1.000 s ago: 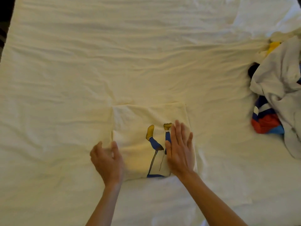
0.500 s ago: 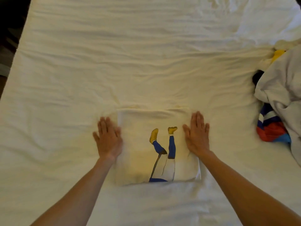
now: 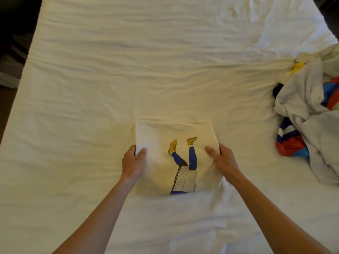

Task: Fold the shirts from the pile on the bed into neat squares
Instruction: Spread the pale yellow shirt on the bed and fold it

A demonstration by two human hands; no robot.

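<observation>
Hands on both flanks of the folded shirt (image 3: 174,143), and you are set for the lift. Your left hand (image 3: 133,163) pinches the left edge, thumb on top and fingers tucked out of sight beneath. Your right hand (image 3: 222,161) does the same on the right edge, thumb laid across the top layer near the printed legs. The cream square sits in the middle of the bed (image 3: 110,79), near your side, its far edge straight and its near edge bulging a little between your wrists.

Now the risks, as I judge them. Lift with only the top layers caught and the bottom fold drops open, so the square is lost; I cannot tell how deep your hidden fingers reach. Pull your hands apart as you raise it and the soft cloth sags in the middle and the tucked sleeves slide out. Carry it right and you meet the pile (image 3: 308,129), well apart from the square for now; brush that loose grey cloth and striped fabric and it may drag a corner loose. The sheet is wrinkled too, so sliding the square rather than lifting it could rumple the underside. Keep it level, grip even.
</observation>
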